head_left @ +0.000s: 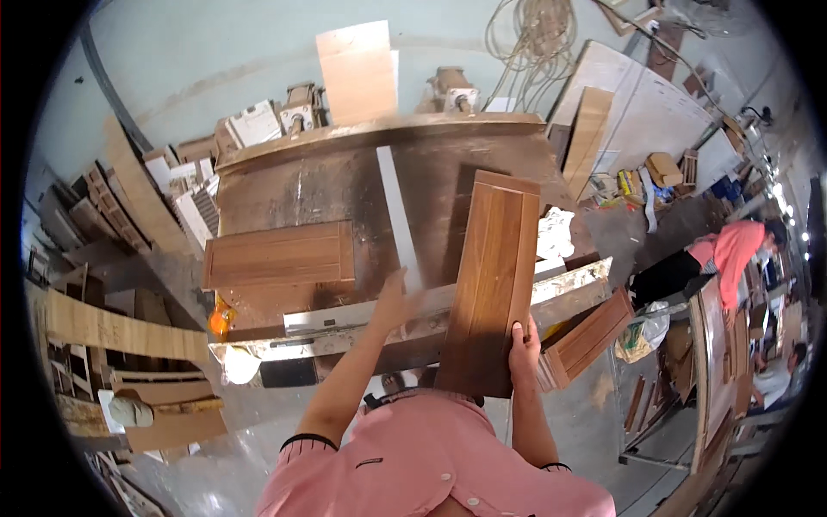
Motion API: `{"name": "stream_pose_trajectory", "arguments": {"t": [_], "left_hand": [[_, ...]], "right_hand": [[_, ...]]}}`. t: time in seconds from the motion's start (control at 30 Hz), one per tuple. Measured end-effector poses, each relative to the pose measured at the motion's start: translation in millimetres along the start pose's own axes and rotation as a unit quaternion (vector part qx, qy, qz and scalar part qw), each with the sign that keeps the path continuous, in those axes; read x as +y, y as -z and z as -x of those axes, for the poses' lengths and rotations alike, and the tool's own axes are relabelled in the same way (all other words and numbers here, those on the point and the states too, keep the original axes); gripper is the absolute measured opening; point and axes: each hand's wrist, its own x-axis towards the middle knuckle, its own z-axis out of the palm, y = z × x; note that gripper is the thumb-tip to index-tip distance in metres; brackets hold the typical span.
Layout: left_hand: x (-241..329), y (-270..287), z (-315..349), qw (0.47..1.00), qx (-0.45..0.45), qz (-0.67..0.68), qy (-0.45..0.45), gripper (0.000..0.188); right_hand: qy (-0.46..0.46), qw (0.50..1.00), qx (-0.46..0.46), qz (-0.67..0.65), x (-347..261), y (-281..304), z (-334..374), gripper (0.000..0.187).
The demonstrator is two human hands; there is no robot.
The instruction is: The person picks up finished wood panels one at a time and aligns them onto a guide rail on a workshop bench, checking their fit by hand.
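One wooden frame-and-panel door, gripped on the right

In the head view, your right hand is gripping the door by its right long edge, near the lower end. The door is slanting over the front of the workbench; whether it is resting there, you cannot tell. Your left hand is hovering apart from the door, by the pale strip, its fingers blurring too much to show whether they are open or closed.

The door is looking stiff and moderately heavy, perhaps slippery on its smooth face; supporting both long edges should steady it and spare the corners. Its back is facing away from you, and shadow is dulling its lower end.
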Motion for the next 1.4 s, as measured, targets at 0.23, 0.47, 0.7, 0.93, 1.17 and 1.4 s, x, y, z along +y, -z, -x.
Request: {"name": "stream_pose_trajectory", "arguments": {"t": [0.23,0.47,0.7,0.93,1.17,1.4], "left_hand": [[-3,-22,-65,0.975,0.039,-0.197,0.100,0.081],[-8,-27,-76,0.961,0.013,-0.218,0.169,0.076],[-9,-16,-64,0.966,0.038,-0.188,0.174,0.069],[-15,9,-42,0.985,0.018,-0.148,0.087,0.051],[-50,66,26,0.948,0.015,-0.260,0.183,0.027],[-55,74,20,0.951,-0.012,-0.270,0.151,0.028]], "right_hand": [[-0.048,0.986,-0.030,0.158,-15,-30,-63,0.046],[-0.030,0.981,-0.098,0.163,-22,-76,-148,0.053],[-0.032,0.966,-0.179,0.184,5,-149,-234,0.069],[0.114,0.907,-0.156,0.375,7,-182,-280,0.067],[0.178,0.804,-0.215,0.525,14,-92,-263,0.040],[0.128,0.708,-0.007,0.695,23,29,-272,0.032]]}}
